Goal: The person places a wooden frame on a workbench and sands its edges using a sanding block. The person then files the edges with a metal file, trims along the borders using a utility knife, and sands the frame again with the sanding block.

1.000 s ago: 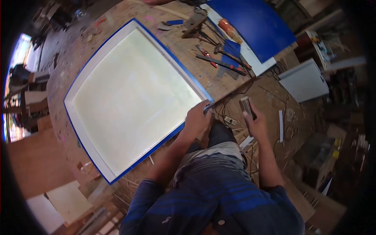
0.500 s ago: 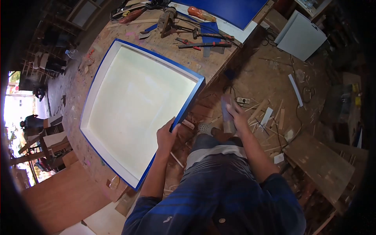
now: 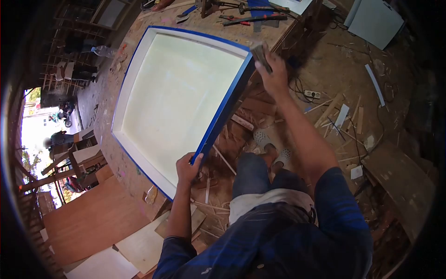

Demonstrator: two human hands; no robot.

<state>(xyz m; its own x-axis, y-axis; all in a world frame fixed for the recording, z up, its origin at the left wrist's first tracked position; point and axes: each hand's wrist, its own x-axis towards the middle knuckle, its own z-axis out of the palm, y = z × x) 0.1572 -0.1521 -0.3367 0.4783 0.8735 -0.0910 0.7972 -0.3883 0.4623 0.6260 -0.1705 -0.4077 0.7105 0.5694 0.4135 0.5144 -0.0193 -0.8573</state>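
A shallow white box with blue edges (image 3: pixel 121 93) lies tilted across the workbench, its near side jutting past the bench edge. My left hand (image 3: pixel 188 168) is closed around the blue rim of that near side, thumb on top. At the box's far right corner, my right hand (image 3: pixel 275 72) grips a small grey-brown block (image 3: pixel 260 56) that looks like a sanding block. The block is up against the outer corner, though I cannot tell whether it touches. My palm and fingers cover part of it.
Pliers (image 3: pixel 237 21), a hammer (image 3: pixel 262 8) and other tools lie at the bench's far end. Wood offcuts (image 3: pixel 343 116), a power strip (image 3: pixel 312 94) and cables litter the floor at right. Plywood sheets (image 3: pixel 93 218) lie at lower left. A person (image 3: pixel 60 138) is in the background.
My right hand has risen with the block from beside my legs to the box's far right corner. My left hand stays on the rim. The view has shifted.
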